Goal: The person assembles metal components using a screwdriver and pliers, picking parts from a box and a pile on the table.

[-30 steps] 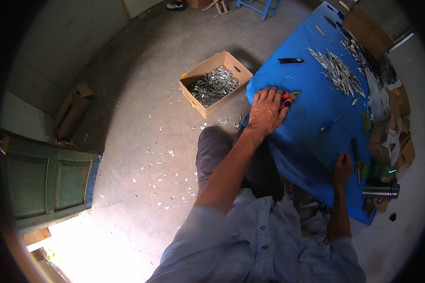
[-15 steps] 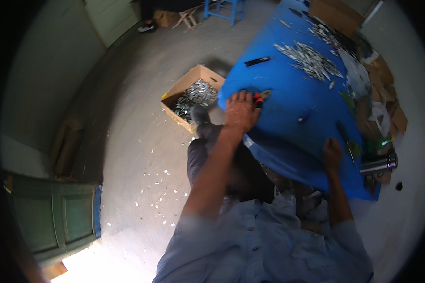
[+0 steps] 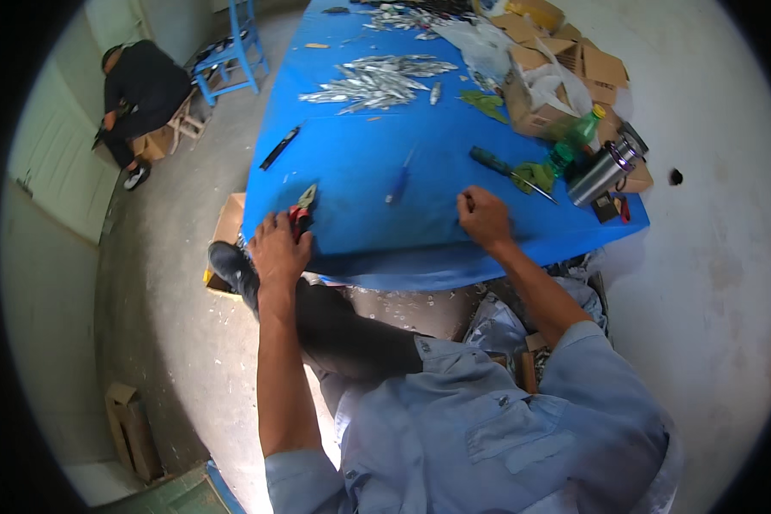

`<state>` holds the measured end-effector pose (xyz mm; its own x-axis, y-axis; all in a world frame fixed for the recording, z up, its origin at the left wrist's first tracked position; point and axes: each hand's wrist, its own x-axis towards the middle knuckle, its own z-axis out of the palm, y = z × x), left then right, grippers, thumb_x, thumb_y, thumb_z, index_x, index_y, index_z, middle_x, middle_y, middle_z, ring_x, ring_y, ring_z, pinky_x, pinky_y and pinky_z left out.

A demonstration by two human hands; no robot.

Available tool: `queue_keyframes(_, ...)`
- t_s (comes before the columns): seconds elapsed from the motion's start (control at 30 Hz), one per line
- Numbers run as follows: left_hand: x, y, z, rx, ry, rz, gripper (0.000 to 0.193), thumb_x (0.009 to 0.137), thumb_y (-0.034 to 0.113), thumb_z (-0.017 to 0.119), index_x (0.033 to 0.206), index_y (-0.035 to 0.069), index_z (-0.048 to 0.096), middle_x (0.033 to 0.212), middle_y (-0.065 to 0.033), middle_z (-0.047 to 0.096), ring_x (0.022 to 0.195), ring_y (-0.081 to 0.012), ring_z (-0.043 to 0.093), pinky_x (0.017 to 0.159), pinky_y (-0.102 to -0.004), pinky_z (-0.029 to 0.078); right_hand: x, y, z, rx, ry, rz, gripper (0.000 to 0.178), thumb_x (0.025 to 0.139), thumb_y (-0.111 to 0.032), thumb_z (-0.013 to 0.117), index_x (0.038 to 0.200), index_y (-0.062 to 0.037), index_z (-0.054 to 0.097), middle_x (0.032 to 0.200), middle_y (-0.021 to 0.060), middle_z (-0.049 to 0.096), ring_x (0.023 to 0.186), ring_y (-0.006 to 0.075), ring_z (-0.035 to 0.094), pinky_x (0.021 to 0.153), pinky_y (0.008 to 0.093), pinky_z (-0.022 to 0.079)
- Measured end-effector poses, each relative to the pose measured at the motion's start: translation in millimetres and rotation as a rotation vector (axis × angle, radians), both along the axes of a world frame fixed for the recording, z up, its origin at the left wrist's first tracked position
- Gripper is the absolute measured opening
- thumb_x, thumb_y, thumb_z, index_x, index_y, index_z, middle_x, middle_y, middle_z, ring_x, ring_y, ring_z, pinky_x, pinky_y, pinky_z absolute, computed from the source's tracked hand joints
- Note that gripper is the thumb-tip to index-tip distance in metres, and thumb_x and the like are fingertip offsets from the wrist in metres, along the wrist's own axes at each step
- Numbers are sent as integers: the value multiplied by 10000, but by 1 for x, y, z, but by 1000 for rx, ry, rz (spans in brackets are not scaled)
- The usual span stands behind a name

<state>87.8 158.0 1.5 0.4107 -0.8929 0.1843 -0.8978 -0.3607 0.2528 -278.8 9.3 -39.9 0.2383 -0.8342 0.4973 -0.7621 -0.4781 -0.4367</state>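
Observation:
My left hand (image 3: 278,248) lies at the near left edge of a blue-covered table (image 3: 343,223), fingers stretched out. Right beside its fingers are pliers (image 3: 305,206) with red and black handles, jaws pointing away. Over the near right part of the cloth is my right hand (image 3: 486,216), its fingers curled closed; whatever they may hold is hidden. Between the hands, farther in, a screwdriver (image 3: 398,184) with a blue handle lies on the cloth. A dark green-handled screwdriver (image 3: 493,161) is beyond my right hand. A slim black tool (image 3: 280,147) rests beyond the pliers.
Flat silvery pieces (image 3: 377,84) form a heap farther back. A steel flask (image 3: 604,173), a green bottle (image 3: 578,137) and cardboard boxes (image 3: 535,98) crowd the right side. Below the left table edge stands a carton (image 3: 229,224). Another person (image 3: 150,81) sits at far left, near a blue chair (image 3: 231,60).
My view has swung right, bringing the seated person and more of the table's right side into sight. The left hand stays beside the pliers; the right hand remains curled.

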Motion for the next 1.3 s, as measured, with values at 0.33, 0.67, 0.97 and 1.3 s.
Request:
queue_keyframes(0.33, -6, 12, -55, -377, -26, -50, 516, 1011, 316, 645, 1434, 37, 551, 1402, -187, 599, 1301, -374, 548, 1132, -504, 377, 1, 7, 10, 64, -83, -15, 94, 911, -160, 697, 858, -86, 675, 838, 113, 695, 726, 351, 677, 622, 453, 533)
queue_keyframes(0.67, -13, -1, -39, -334, 74, 71, 499, 895, 179, 765, 1339, 16, 605, 1289, -184, 648, 1234, -372, 574, 1119, -503, 405, 3, 6, 15, 137, -132, -20, 66, 910, -127, 701, 874, -73, 688, 797, 104, 676, 664, 295, 660, 588, 399, 508)
queue_keyframes(0.97, 13, -31, -32, -319, 54, 176, 433, 900, 154, 747, 1291, 4, 637, 1247, -193, 668, 1198, -376, 588, 1092, -500, 443, 1, 1, 15, 120, -109, 47, 69, 880, -71, 725, 833, -66, 674, 725, 76, 639, 615, 257, 629, 564, 380, 484)
queue_keyframes(1.3, 12, -40, -54, -381, 51, 193, 439, 940, 134, 675, 1359, 29, 598, 1320, -192, 636, 1243, -367, 553, 1104, -490, 437, 8, -27, 56, 488, -11, 250, 149, 917, -209, 702, 959, -71, 741, 840, 116, 709, 744, 330, 685, 658, 431, 531)
